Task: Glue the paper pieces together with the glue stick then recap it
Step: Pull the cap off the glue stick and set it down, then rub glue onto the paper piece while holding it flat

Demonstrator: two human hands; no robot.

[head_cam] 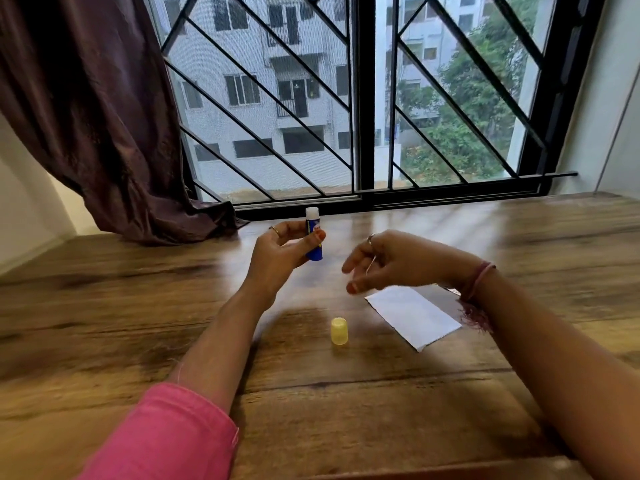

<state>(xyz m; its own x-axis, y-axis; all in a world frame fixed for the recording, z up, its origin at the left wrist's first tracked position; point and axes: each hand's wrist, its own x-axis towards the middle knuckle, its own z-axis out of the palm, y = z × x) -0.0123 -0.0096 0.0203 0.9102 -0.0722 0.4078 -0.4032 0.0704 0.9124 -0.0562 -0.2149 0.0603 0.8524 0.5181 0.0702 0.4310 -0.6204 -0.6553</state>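
Observation:
My left hand (284,252) holds a blue glue stick (313,237) upright above the wooden table (121,306), its white glue tip bare at the top. The yellow cap (339,331) stands alone on the table, in front of and between my hands. A white paper piece (414,315) lies flat to the right of the cap, partly under my right wrist. My right hand (391,263) hovers above the paper's far end, fingers loosely apart and blurred, holding nothing.
A barred window (360,98) runs along the table's far edge. A dark curtain (97,116) drapes onto the table's far left corner. A white wall (602,116) closes the right side.

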